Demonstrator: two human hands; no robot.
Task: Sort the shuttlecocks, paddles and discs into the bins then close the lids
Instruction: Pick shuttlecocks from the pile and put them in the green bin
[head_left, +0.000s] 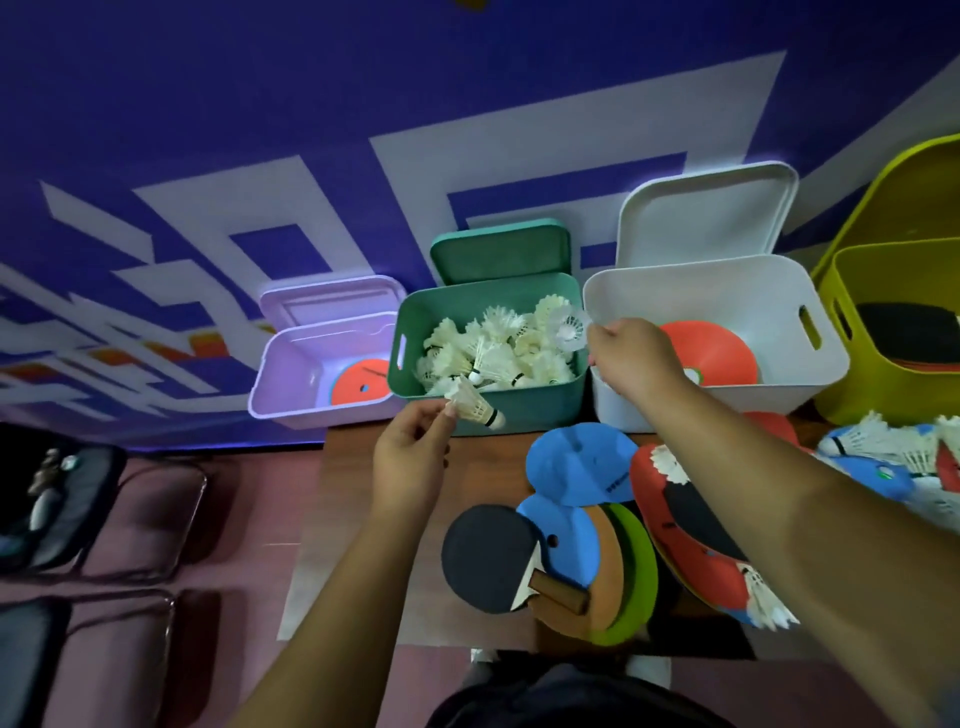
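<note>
My left hand (410, 457) pinches a white shuttlecock (475, 405) by its feathers, just in front of the green bin (488, 410), which is full of shuttlecocks. My right hand (631, 358) pinches another shuttlecock (571, 327) over the green bin's right rim. A white bin (675, 280) to the right holds an orange disc (711, 353). The lilac bin (291, 384) at left holds an orange disc too. A yellow bin (878, 332) at far right holds dark paddles. On the table lie a black paddle (488, 556), blue discs (576, 462) and red discs (691, 530).
All bin lids stand open, leaning against the blue and white wall behind. More shuttlecocks (898, 447) lie on the table at the right. Chairs with a dark bag (57, 488) stand to the left of the brown table (363, 519).
</note>
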